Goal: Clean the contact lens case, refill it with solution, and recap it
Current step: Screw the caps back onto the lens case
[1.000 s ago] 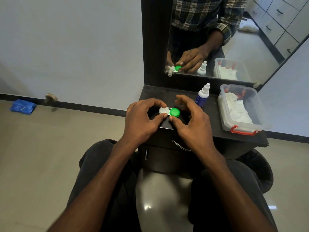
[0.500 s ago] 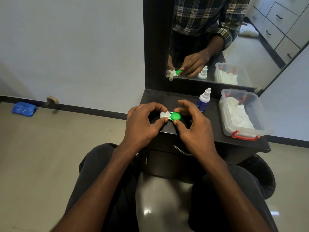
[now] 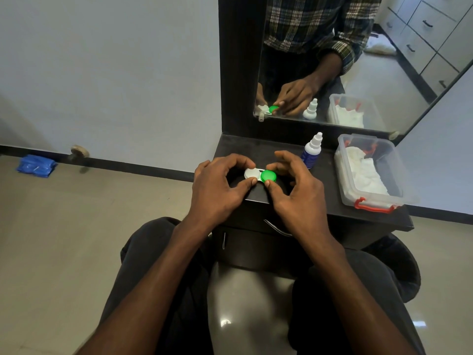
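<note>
We pinch the case's white cap (image 3: pixel 251 173) with our left hand (image 3: pixel 220 187) and its green cap (image 3: pixel 268 176) with our right hand (image 3: pixel 294 190), steadying both for twisting, bottle (image 3: pixel 311 149) just beside.

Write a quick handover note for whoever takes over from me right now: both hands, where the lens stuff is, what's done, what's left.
Left hand: pinches the white cap of the contact lens case.
Right hand: pinches the green cap.
The case lies on the front of the dark vanity top, both caps on.
Solution bottle: upright, capped, just beyond the right hand.
Clear tub holding white tissue stands to the right, open.
Done: cannot tell whether it has been cleaned or refilled.
Left: check the wells before you go on.
</note>
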